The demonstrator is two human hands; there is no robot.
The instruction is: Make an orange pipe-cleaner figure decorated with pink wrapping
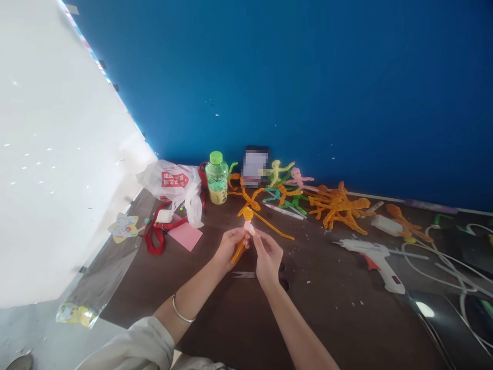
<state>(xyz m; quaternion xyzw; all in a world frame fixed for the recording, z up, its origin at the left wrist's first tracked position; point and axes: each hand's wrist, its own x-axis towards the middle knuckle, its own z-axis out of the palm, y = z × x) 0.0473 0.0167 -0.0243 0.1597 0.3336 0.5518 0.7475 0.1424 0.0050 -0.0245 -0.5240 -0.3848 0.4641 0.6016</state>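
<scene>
My left hand (230, 246) pinches an orange pipe-cleaner figure (246, 213) whose head points away from me. One long orange limb stretches to the right, and another strand hangs below the left fingers. Fingertips of my right hand (268, 257) are closed on a small pale pink piece (249, 227) at the figure's lower part. What that piece is made of is too small to tell. Scissors (244, 275) lie on the table beneath my hands, their dark handles partly hidden by my right wrist.
Behind stand a green-capped bottle (217, 180), a plastic bag (169, 182) and several pipe-cleaner figures (296, 177). An orange pipe-cleaner pile (341, 208), a glue gun (375, 257) and white cables (442, 267) lie right. Pink paper (187, 236) and a red strap (154, 244) lie left.
</scene>
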